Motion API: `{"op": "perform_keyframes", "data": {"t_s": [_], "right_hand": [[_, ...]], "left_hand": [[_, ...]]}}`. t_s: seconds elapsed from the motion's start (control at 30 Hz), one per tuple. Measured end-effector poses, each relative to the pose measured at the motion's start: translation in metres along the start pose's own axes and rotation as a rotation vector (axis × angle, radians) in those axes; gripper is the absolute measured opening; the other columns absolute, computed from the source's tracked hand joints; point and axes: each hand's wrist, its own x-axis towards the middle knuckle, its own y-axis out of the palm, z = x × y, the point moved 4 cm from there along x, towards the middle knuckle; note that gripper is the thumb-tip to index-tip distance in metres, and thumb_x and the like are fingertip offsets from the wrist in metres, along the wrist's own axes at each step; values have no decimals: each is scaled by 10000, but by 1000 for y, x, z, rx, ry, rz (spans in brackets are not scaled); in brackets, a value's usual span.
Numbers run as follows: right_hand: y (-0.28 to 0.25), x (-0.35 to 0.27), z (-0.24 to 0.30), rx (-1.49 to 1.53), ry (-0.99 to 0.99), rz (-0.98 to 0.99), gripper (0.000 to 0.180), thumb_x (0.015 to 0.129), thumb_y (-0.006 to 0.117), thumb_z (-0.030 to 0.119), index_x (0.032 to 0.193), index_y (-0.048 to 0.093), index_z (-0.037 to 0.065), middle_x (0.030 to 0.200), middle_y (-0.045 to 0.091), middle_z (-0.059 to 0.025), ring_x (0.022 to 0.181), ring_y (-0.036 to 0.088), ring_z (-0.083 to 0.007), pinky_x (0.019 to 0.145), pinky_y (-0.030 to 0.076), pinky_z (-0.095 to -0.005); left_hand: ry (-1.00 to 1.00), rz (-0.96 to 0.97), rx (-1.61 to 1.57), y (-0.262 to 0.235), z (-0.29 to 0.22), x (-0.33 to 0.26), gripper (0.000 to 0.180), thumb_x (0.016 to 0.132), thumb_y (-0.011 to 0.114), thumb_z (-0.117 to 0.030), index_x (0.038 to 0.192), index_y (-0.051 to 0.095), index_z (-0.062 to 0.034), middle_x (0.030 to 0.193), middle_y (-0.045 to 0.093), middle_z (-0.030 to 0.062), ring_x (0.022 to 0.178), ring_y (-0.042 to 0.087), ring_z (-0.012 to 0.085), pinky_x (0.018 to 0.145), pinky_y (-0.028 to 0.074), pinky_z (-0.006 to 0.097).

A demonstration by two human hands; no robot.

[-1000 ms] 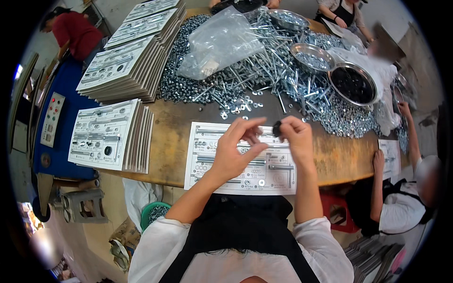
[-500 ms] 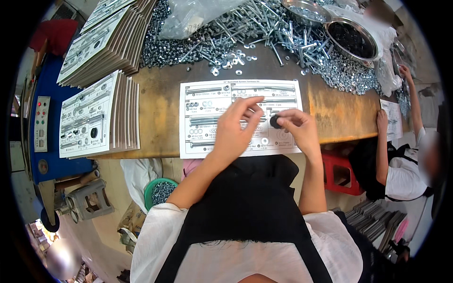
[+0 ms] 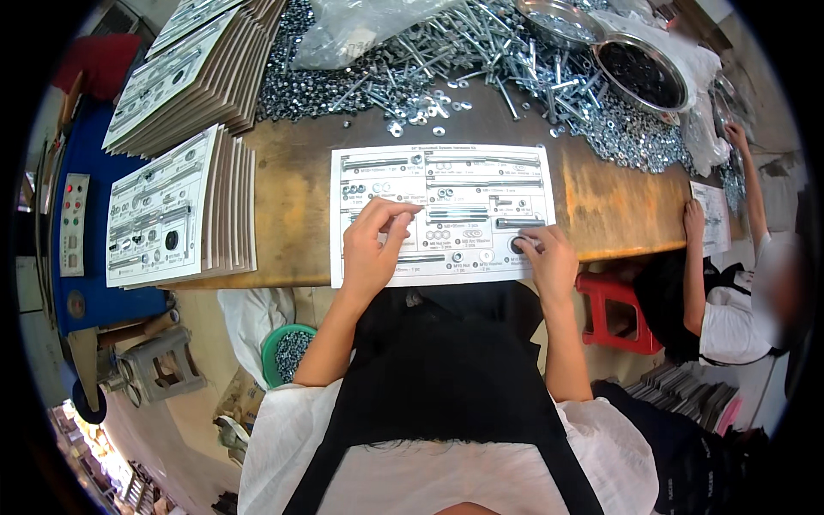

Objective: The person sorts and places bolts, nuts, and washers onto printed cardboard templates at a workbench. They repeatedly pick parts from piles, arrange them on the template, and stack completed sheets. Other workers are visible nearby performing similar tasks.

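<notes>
A white printed card [image 3: 360, 273] lies flat on the bench before me, with metal bolts, nuts and washers showing in its outlined boxes. My right hand [image 3: 554, 264] is at the card's lower right, thumb and fingertips closed on a small black round piece [image 3: 518, 245]. The piece is down at the card's surface. Just above it is a short bolt [image 3: 520, 223]. Over the card's left half hovers my left hand [image 3: 375, 240], fingers bent and thumb apart from the index finger, with nothing visible in it. It covers some boxes beneath.
Piles of nuts [image 3: 300, 90] and bolts [image 3: 481, 43] spread along the bench's far side. A metal bowl of black pieces [image 3: 639, 73] stands back right. Stacked cards [image 3: 227, 206] stand at the left. A green basin of hardware [image 3: 294, 354] sits below; a co-worker [image 3: 730, 318] works at right.
My right hand has lowered the black round piece onto the card's lower right. My left hand has drawn back to the left, uncovering the middle of the card.
</notes>
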Motion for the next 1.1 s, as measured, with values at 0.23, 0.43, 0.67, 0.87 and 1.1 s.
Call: {"op": "perform_keyframes", "data": {"t_s": [0.23,0.43,0.67,0.87,1.1], "right_hand": [[-2,38,61,356,-96,-26,97,850,741,108,937,740,66,868,672,-68,696,655,-206,617,506,-312],[115,142,167,396,-539,137,133,857,704,131,978,747,95,938,676,-122,836,657,-346,719,527,-419],[180,195,180,-58,-571,93,68,812,688,125,864,689,82,902,628,-121,879,665,-307,719,552,-440],[195,199,186,-184,-575,87,100,803,689,112,885,713,60,908,685,-134,868,685,-317,711,570,-430],[197,172,187,260,-412,283,162,818,740,216,917,761,90,889,707,-137,815,679,-332,744,537,-418]], "left_hand": [[77,-219,385,-71,54,66,155,943,612,-118,1018,727,-46,887,660,115,796,646,256,709,495,336],[18,-232,580,-70,130,161,138,833,716,-163,882,750,-38,913,679,167,856,655,348,778,515,429],[-76,-285,635,-83,139,144,108,848,712,-181,890,721,-82,880,652,115,833,645,318,735,506,434],[105,-218,646,-66,125,175,122,850,708,-167,928,722,-74,912,651,126,873,639,333,770,509,428],[147,-113,746,-63,145,190,166,796,719,-112,922,643,-36,924,646,146,869,639,349,783,517,440]]}}
